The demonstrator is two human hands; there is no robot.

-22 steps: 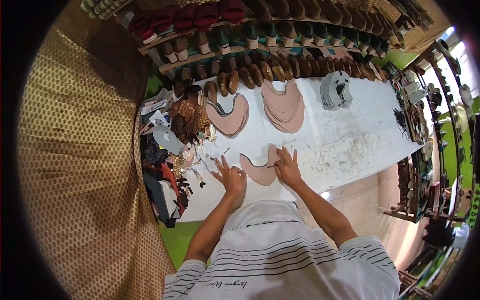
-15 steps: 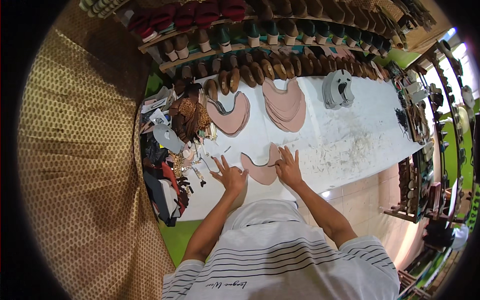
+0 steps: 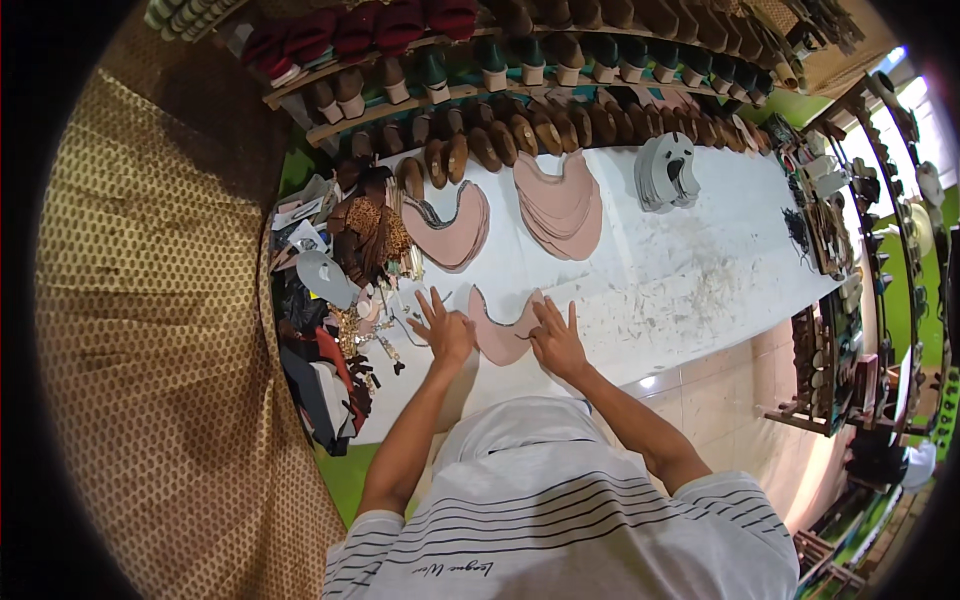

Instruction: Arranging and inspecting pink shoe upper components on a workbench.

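Observation:
A pink U-shaped shoe-upper piece with a dark inner edge lies on the white table in front of me, its open side facing away. At its right arm, my right hand pinches the inner edge between thumb and forefinger while the other fingers stick up. Beside the left arm is my left hand, fingers spread, its thumb side at the piece's outer edge. Farther back rest a stack of similar pink pieces with dark inner edges and a taller stack of plain pink pieces.
A stack of grey cut pieces stands at the table's far right. Brown shoe lasts line the back edge below shelves of shoes. Scraps, leopard-print material and gold fittings crowd the left side. A patterned curtain hangs at far left.
My left hand has moved up to the piece's left edge, where before it was apart from it. The piece has turned slightly, its left arm now standing more upright. The view has shifted a little.

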